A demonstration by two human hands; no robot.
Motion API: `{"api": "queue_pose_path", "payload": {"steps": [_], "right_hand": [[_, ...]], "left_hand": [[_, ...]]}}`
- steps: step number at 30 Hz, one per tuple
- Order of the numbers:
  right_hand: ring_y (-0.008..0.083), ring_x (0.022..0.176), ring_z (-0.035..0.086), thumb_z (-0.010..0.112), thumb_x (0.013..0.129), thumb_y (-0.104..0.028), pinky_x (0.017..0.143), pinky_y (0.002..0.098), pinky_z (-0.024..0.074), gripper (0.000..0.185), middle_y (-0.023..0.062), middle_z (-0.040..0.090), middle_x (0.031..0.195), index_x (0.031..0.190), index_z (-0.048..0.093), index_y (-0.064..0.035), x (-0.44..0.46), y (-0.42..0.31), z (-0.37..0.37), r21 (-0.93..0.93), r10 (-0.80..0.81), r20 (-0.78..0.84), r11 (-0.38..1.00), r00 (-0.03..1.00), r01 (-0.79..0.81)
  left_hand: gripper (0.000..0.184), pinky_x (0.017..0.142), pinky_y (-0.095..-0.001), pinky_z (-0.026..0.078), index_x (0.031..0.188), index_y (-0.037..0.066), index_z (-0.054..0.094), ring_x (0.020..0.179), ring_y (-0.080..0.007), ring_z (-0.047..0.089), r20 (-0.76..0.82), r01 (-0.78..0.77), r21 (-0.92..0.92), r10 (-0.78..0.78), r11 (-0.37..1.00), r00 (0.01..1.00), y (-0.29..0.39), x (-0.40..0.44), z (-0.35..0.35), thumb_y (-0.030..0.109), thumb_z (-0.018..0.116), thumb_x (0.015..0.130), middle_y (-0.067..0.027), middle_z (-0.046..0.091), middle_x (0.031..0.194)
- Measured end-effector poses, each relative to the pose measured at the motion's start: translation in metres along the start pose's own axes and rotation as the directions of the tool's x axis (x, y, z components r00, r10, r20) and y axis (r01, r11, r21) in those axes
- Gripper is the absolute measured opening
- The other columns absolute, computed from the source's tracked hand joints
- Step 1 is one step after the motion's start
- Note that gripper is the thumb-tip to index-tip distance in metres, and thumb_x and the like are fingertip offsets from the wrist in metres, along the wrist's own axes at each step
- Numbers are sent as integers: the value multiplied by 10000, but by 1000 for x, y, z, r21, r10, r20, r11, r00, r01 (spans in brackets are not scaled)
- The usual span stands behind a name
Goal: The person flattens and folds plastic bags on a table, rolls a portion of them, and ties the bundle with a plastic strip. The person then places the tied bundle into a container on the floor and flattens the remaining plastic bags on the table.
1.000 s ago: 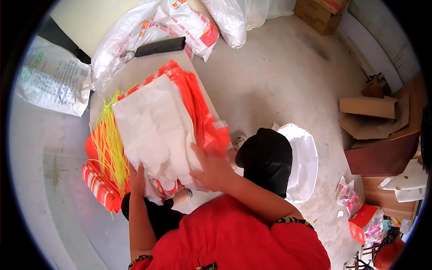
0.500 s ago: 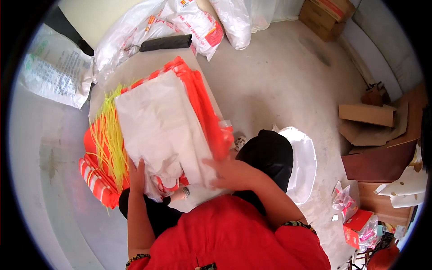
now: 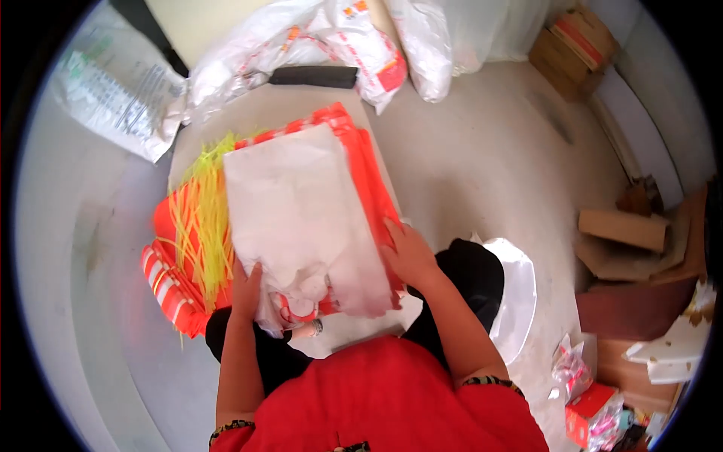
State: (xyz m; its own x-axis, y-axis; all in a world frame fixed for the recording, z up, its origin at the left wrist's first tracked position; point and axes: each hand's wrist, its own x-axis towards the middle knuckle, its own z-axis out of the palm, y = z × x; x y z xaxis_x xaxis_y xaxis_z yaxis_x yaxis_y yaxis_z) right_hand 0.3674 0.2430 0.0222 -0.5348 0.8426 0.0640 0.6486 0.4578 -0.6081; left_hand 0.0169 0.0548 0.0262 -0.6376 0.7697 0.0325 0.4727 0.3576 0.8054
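A white plastic sheet or bag lies flat on a stack of orange-red plastic bags, which show along its far and right edges. My left hand grips the near left edge of the stack, thumb on top, beside crumpled clear plastic and round white pieces. At the right edge, my right hand rests with thumb and forefinger apart, touching the orange-red bags. Its other fingers are partly hidden. Yellow plastic strips lie left of the stack over more orange bags.
A black roll lies at the table's far edge, before white printed sacks. On the right floor stand a white basin and an opened cardboard box. A rolled striped orange bundle lies at left.
My right hand has moved away from me, from the near right corner to the stack's right edge. The orange-red edge lies straighter. My left hand stays at the near left corner; the view has shifted.
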Motion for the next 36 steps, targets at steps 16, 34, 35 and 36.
{"api": "queue_pose_path", "payload": {"steps": [16,34,35,36], "right_hand": [[482,1523,251,588,1030,-297,1258,493,226,695,295,201,1683,1607,313,-25,59,-45,1,50,-180,7,983,984,179],[430,1539,277,616,1012,-295,1263,475,223,795,300,275,1657,1610,229,56,107,-28,41,168,-24,28,986,999,19],[431,1534,286,618,1011,-295,1260,476,230,793,300,284,1652,1608,233,59,108,-29,43,152,-32,25,988,999,28],[432,1529,295,619,1010,-296,1258,477,236,792,301,292,1648,1605,237,61,110,-34,42,136,-39,18,990,999,36]], "left_hand": [[762,1225,-422,292,1608,52,337,1488,-340,376,-28,-82,-91,80,992,996,7,0,-27,246,687,960,-215,416,1597],[687,1184,-467,339,1585,128,426,1408,-408,434,-32,-119,-182,115,976,993,0,39,-2,236,677,955,-243,476,1504],[686,1173,-468,347,1582,132,432,1385,-405,448,-47,-128,-169,122,977,991,-2,37,-3,239,680,951,-238,493,1475],[684,1163,-469,355,1579,135,438,1363,-403,461,-59,-141,-157,133,978,989,-4,36,-4,242,682,948,-234,509,1447]]}}
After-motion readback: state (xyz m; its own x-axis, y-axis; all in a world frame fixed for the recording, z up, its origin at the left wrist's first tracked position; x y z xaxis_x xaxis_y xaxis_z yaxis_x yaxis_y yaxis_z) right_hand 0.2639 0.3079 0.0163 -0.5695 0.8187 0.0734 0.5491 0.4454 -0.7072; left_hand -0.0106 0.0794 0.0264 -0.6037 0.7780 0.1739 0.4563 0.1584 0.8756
